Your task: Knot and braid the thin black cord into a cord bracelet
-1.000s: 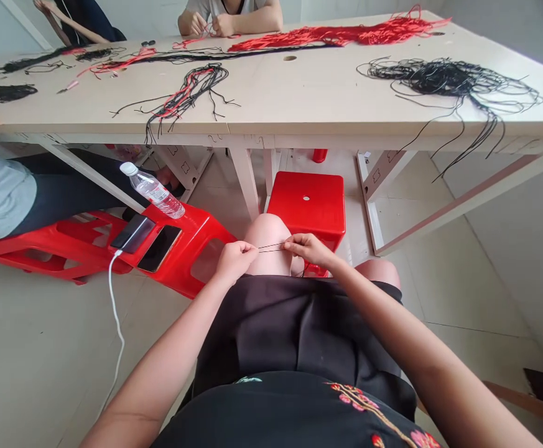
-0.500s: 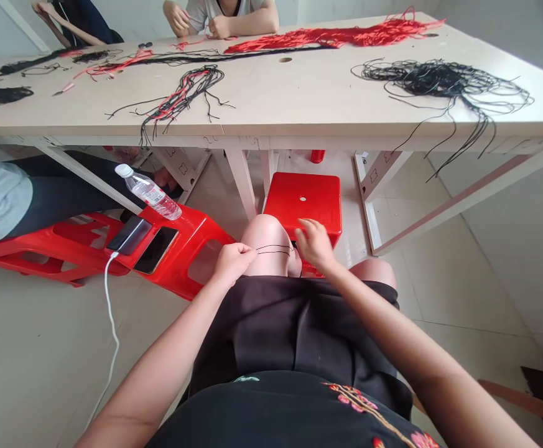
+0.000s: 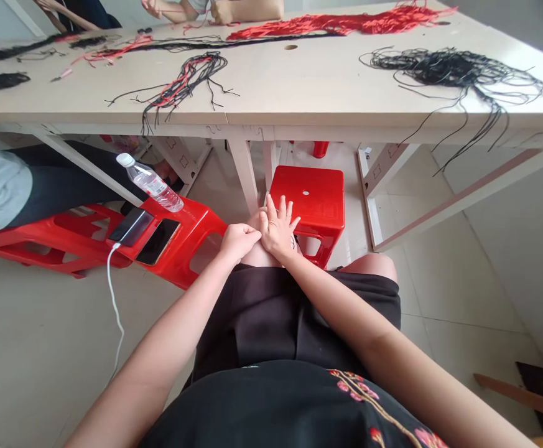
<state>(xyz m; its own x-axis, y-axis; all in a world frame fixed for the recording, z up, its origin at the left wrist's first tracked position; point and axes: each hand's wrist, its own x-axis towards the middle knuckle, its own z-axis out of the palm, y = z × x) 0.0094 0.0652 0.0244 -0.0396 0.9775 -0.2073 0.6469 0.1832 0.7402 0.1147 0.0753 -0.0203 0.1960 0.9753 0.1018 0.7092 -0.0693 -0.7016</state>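
Stool of red plastic (image 3: 318,205) just beyond right hand (image 3: 279,229)

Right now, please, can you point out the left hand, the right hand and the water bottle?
left hand (image 3: 240,242): head view, on the middle of the hand.
right hand (image 3: 278,230): head view, on the middle of the hand, below the spread fingers.
water bottle (image 3: 150,185): head view, on the bottle's clear body.
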